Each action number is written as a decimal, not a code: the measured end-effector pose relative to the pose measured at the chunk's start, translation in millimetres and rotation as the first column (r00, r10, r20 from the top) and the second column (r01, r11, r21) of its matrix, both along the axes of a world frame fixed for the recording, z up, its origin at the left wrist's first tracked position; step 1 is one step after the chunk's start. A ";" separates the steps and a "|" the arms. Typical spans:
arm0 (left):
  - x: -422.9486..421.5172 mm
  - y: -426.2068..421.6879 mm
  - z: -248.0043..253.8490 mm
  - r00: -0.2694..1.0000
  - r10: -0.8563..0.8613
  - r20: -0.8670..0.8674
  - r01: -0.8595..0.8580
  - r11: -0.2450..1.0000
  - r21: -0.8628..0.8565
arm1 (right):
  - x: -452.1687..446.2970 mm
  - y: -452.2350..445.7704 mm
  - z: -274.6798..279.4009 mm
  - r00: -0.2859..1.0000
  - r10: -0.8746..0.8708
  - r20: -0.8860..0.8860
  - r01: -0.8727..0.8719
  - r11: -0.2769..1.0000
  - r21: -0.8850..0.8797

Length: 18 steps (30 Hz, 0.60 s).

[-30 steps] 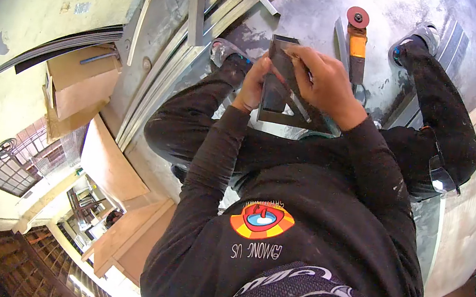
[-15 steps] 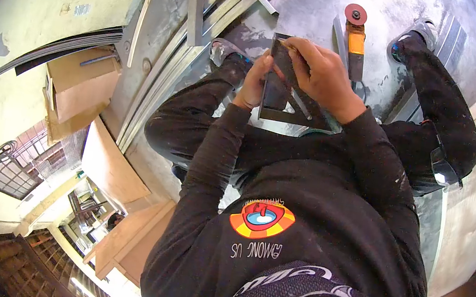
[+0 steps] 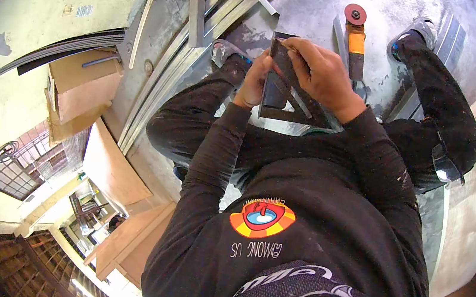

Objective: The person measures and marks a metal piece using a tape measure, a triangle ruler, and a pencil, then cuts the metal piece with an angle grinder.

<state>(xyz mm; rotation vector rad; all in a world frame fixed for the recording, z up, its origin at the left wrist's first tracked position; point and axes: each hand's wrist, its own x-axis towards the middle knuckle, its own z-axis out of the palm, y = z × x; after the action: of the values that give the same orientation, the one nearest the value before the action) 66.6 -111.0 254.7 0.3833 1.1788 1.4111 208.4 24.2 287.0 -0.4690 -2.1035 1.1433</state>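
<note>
A dark frame (image 3: 299, 118) with a slanted bar is held over my lap, between my legs. My left hand (image 3: 253, 82) is closed around its left edge, thumb toward the top. Over the upper part of the frame, my right hand (image 3: 328, 79) is closed in a pinch near the top corner; what its fingertips hold is too small to make out. A thin reddish and grey strip (image 3: 300, 104) lies along the slanted bar, below both hands. The fingers partly hide the frame's upper part.
An orange and black angle grinder (image 3: 356, 42) with a red disc lies on the floor ahead, beside a narrow metal piece (image 3: 341, 37). Long metal profiles (image 3: 167, 73) run along the left. Cardboard (image 3: 85, 83) is farther left. Dark glasses (image 3: 445, 165) hang at my right knee.
My right hand has shifted slightly up and left along the frame's top. The frame is tilted a little differently, while my left hand keeps its hold.
</note>
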 end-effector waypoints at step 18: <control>-11.8 -6.5 6.3 0.995 0.014 0.094 -0.010 0.999 -0.044 | 10.7 4.3 9.3 0.993 0.080 0.083 -0.081 0.997 0.002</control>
<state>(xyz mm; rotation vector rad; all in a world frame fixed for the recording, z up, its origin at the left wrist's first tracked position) 54.9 -117.6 260.9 0.2762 1.1341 1.3967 219.1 28.5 296.3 -0.4397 -2.2145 1.1814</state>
